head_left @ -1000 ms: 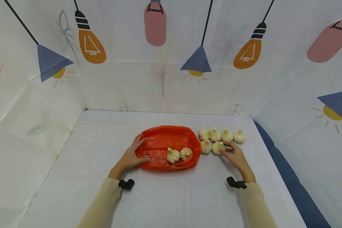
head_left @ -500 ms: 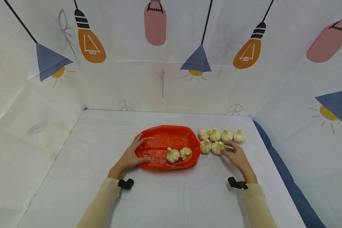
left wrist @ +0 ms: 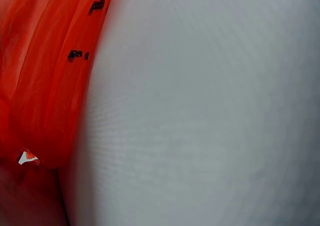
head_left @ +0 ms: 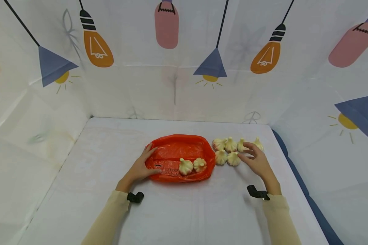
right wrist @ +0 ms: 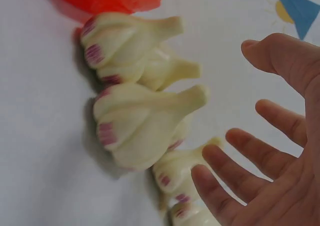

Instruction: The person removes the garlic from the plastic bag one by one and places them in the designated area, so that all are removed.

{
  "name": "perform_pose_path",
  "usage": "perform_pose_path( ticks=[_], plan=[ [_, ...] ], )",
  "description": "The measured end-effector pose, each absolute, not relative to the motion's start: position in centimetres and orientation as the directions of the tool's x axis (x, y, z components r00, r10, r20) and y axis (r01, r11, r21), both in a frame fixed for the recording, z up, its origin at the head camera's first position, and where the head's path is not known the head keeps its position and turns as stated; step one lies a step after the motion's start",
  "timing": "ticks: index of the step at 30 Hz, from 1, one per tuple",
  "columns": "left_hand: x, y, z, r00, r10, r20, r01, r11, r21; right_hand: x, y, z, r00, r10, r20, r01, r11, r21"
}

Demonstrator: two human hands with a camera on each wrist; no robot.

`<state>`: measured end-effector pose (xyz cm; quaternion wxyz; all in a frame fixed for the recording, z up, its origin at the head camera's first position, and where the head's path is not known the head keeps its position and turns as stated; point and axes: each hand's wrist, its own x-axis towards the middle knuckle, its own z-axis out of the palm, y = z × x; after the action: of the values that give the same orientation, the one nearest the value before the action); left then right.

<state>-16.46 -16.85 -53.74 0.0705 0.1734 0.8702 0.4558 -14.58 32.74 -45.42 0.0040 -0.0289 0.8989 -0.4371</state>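
Note:
A red plastic bag (head_left: pixel 177 149) lies spread on the table with its rim raised around it. Two garlic bulbs (head_left: pixel 186 166) sit inside, toward its front right. My left hand (head_left: pixel 139 170) holds the bag's left end, thumb over the front rim and fingers along the far left rim. More garlic bulbs (head_left: pixel 230 145) stand in two rows just right of the bag. My right hand (head_left: pixel 258 165) hovers over their right end, fingers spread and empty, partly hiding the rear right bulbs. In the right wrist view a front-row garlic bulb (right wrist: pixel 145 123) with purple marks lies clear of the fingers.
The white table (head_left: pixel 184 211) extends toward me in front of the bag. A patterned cloth wall (head_left: pixel 177 92) rises behind and at both sides. A dark blue strip (head_left: pixel 312 204) runs along the table's right edge.
My right hand has come off the right front-row garlic bulb, rising and moving slightly back and right, its fingers opening. The bulb stays in place. The left hand and bag have not moved.

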Motion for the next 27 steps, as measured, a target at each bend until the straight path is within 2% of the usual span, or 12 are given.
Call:
perform_pose_path(
  ticks=[7, 18, 27],
  plan=[
    [-16.4, -16.9, -53.6, -0.931, 0.362, 0.036, 0.233, 0.517, 0.823, -14.7, 30.8, -43.5, -0.995, -0.103, 0.015, -0.072, 0.573, -0.816],
    [-16.3, -16.8, -53.7, -0.932, 0.362, 0.025, 0.224, 0.520, 0.824, -15.5, 27.8, -41.9, -0.986, -0.165, 0.036, -0.127, 0.583, -0.802],
    [-16.4, -16.8, -53.7, -0.931, 0.364, 0.034, 0.234, 0.523, 0.819, -16.0, 25.3, -40.9, -0.975, -0.221, -0.011, -0.114, 0.547, -0.829]
  ],
)
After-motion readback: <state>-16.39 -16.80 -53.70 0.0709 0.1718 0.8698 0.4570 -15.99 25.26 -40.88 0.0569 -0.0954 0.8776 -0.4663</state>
